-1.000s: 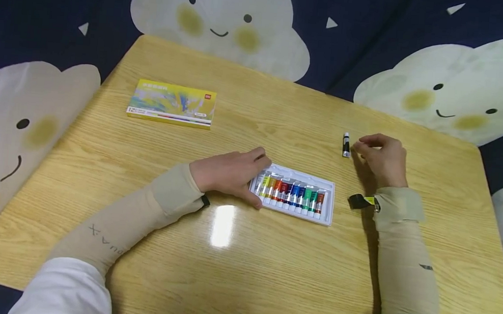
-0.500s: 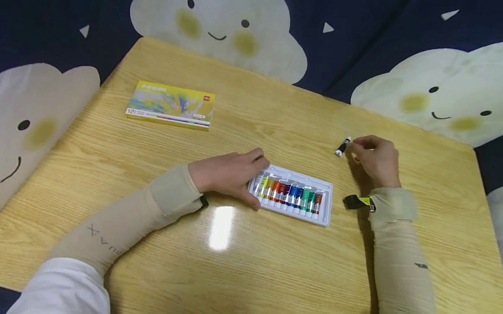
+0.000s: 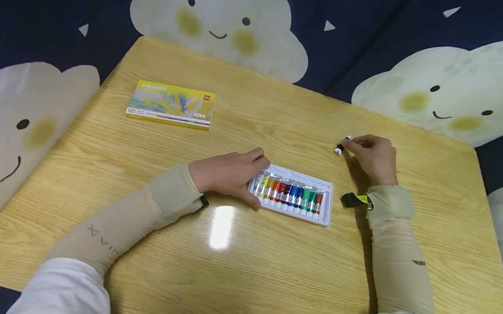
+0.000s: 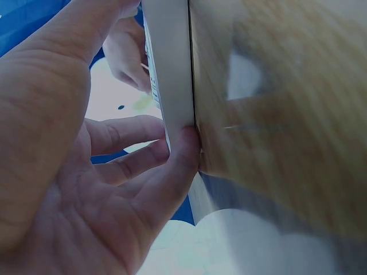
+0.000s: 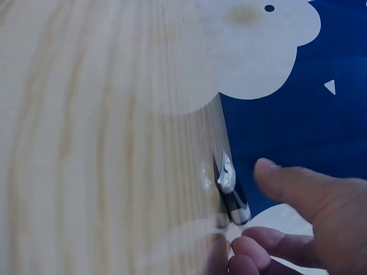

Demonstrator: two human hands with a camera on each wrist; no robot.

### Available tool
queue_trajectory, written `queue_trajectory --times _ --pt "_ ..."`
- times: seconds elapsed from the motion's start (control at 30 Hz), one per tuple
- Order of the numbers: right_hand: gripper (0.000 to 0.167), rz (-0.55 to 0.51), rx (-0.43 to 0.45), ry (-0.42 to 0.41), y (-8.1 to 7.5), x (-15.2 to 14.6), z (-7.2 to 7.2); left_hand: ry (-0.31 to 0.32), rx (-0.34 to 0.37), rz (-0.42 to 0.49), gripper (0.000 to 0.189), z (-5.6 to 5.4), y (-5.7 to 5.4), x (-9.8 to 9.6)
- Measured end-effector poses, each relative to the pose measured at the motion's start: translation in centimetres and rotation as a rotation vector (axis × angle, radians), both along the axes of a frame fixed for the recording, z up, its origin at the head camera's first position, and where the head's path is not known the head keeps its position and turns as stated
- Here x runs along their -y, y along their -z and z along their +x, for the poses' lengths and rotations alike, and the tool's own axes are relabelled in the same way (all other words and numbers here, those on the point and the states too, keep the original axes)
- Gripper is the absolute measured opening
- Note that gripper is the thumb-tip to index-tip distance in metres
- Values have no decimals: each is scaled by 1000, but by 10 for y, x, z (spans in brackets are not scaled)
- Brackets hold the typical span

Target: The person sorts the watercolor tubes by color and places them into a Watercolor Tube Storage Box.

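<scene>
Fingers of my right hand (image 3: 373,156) pinch a small black tube (image 3: 342,145) just past the fingertips, one end lifted off the desk (image 3: 268,276); the wrist view shows the tube (image 5: 231,192) between thumb and curled fingers (image 5: 269,243), its white crimped end pointing away from the palm. My left hand (image 3: 228,173) lies flat with relaxed fingers, holding nothing, its thumb (image 4: 172,172) pressed against the near corner of the white tray (image 3: 325,202) and the fingertips resting on the tray's near end. Inside the tray, just right of that hand, a row of coloured tubes (image 3: 288,194) lies side by side. The black tube sits well beyond the tray's far end, closer to my right hand than to my left. A yellow box (image 3: 171,104) lies far ahead of my left hand, well apart from both hands.
</scene>
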State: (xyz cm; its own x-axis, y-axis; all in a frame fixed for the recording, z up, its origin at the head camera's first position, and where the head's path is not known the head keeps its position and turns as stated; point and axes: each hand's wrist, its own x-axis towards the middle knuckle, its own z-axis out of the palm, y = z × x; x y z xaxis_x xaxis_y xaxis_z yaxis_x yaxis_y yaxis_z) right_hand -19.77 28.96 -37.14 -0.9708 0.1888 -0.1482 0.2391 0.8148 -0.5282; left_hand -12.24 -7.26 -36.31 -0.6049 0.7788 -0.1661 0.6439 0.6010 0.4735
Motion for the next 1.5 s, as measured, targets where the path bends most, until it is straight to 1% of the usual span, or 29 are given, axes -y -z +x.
queue_trajectory --times 0.17,0.43,0.63,0.9,1.0,1.1,1.3,1.4,1.5 --pt "55 -3 2 -18 -3 3 -1 0 -3 -3 91 1 -2 0" --pt "42 2 64 0 -6 3 1 -3 0 -5 90 2 -3 0" --pt "36 20 103 -15 -4 3 4 1 -3 2 87 2 -2 -1" --pt "30 68 92 -59 -6 2 10 0 -7 6 87 2 -2 -1" --pt "30 65 75 -62 -6 1 11 3 -11 9 87 2 -2 -1" --pt "28 53 36 -87 -5 0 12 4 -18 11 87 2 -1 0" --pt "25 -28 -96 -139 -4 -4 16 11 -26 18 86 2 0 0" --pt "24 -32 -143 -135 -3 -4 17 10 -25 17 86 2 0 0" --pt "29 -55 -155 -98 -4 -2 18 8 -26 16 86 2 -1 0"
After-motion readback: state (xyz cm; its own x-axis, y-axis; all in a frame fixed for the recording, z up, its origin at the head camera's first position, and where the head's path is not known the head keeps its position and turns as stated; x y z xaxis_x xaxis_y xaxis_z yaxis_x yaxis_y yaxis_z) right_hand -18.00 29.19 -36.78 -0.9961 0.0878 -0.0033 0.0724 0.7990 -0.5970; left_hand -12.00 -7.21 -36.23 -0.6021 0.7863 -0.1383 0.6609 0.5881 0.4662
